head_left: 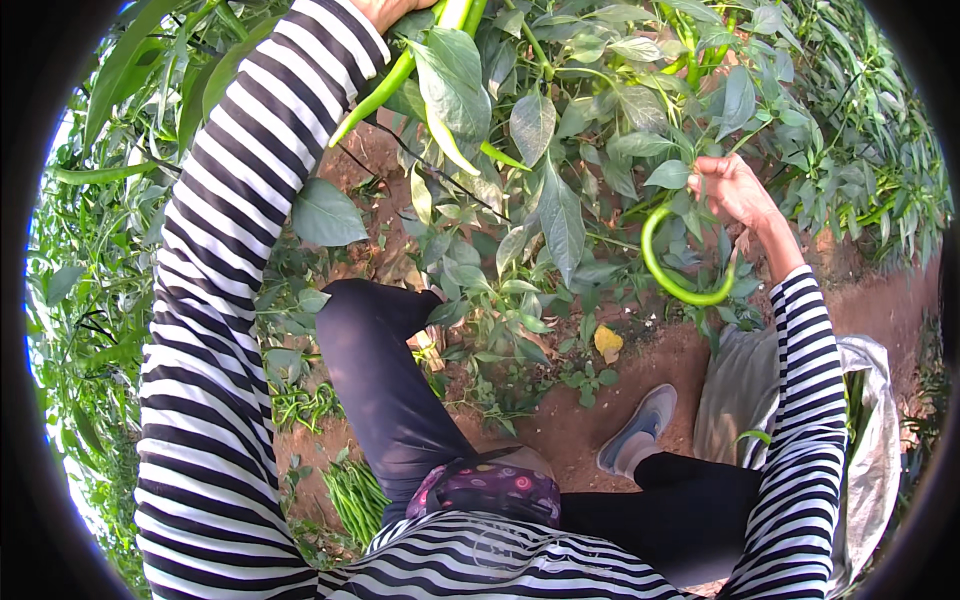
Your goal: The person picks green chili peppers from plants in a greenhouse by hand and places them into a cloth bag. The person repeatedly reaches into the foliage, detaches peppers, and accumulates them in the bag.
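Note:
My left hand (pixel 390 10) is at the top edge, partly cut off, by several long green chili peppers (pixel 382 90); leaves and the frame edge hide its fingers, so its grip cannot be made out. At the right, my right hand (pixel 726 187) has thumb and fingertips together at a leafy stem of a chili plant (pixel 679 174). Just below it hangs a curled green pepper (pixel 667 277), bent almost into a ring. Large leaves (pixel 454 82) lie over the peppers near my left hand.
A pale woven sack (pixel 874 405) with green peppers inside stands at my right. Picked peppers (pixel 356 499) lie in a pile at lower left, with more peppers (pixel 304 405) above them. Dense plants surround my legs; a thin dark line (pixel 442 174) crosses the foliage.

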Demonstrator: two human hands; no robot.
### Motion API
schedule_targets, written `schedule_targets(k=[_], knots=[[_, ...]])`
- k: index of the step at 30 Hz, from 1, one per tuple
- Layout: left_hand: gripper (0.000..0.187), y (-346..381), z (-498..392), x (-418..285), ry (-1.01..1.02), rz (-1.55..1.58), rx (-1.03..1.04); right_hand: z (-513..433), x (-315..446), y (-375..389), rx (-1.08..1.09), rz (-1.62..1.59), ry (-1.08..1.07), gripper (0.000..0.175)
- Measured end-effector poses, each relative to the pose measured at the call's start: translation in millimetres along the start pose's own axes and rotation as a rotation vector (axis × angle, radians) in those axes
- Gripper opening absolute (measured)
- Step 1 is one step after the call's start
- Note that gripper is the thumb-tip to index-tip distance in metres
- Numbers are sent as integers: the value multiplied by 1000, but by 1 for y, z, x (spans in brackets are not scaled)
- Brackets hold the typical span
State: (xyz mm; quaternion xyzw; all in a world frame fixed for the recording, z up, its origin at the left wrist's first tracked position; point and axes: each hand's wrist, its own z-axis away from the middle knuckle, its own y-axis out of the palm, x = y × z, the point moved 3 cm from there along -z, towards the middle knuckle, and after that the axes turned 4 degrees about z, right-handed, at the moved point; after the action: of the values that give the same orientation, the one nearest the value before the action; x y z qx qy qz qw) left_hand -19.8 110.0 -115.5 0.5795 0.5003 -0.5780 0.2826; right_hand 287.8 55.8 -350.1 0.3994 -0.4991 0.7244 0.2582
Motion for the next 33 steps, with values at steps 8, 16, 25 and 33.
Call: schedule_targets(k=[8, 16, 25, 33], knots=[[24, 5, 3, -1, -28, -17, 3, 29, 22, -6, 155, -119, -356, 14], [20, 6, 1, 1, 15, -27, 5, 71, 83, 61, 380, -483, -1, 20], [22, -3, -7, 5, 50, 42, 79, 17, -23, 82, 233, 325, 487, 22], [40, -14, -7, 3, -117, -108, 29, -12, -35, 62, -46, 18, -147, 36]])
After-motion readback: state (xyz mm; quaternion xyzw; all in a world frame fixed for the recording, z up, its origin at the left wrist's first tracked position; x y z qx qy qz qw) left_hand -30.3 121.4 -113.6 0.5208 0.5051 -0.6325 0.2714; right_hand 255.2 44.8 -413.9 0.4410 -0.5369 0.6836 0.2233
